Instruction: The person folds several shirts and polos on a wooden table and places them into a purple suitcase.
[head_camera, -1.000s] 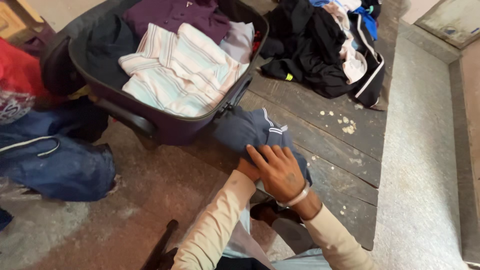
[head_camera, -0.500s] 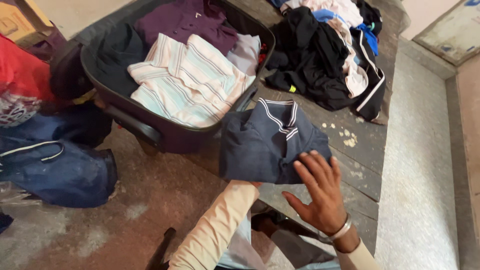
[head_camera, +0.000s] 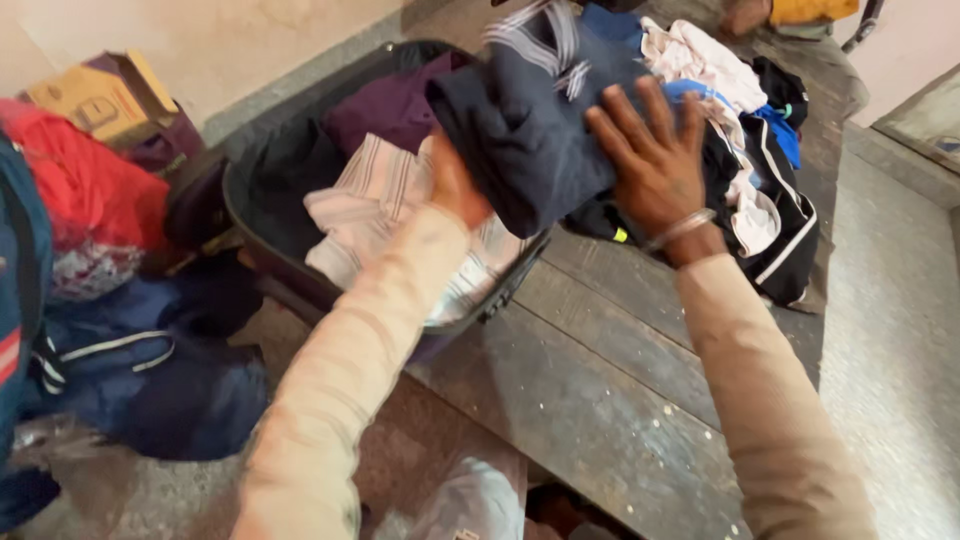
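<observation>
**Folded navy polo held up over the open suitcase**

Closest to the camera you've got both arms in pale peach long sleeves stretching forward, with a bit of light cloth down at the bottom edge between them. Under the arms is the dark plank surface (head_camera: 600, 380), pretty scuffed, with little pale specks on it.

Off to the left on the floor there's a slumped blue bag (head_camera: 150, 370) with a pale strap, and behind that something red (head_camera: 80, 190) bunched up.

Moving out, the left hand (head_camera: 455, 185) is under the near-left edge of a folded navy polo shirt (head_camera: 525, 130), gripping it from below so the fingers are mostly hidden by the cloth. The right hand (head_camera: 655, 155) is pressed flat against the shirt's right side, fingers spread wide, with a metal bangle on the wrist. So the hands are apart, with the shirt sandwiched between them. The shirt is lifted clear of the surface and sits above the right end of the open dark suitcase (head_camera: 260, 230). You can see its white-striped collar at the top.

Inside the suitcase there's a pink and white striped shirt (head_camera: 370, 200) lying right below the held one, and a purple garment (head_camera: 385, 105) further back.

To the right, beyond the right hand, a heap of clothes (head_camera: 760, 170) sits on the surface, mostly black with white, pink and blue bits. Far left against the wall is a cardboard box (head_camera: 100, 95).
</observation>
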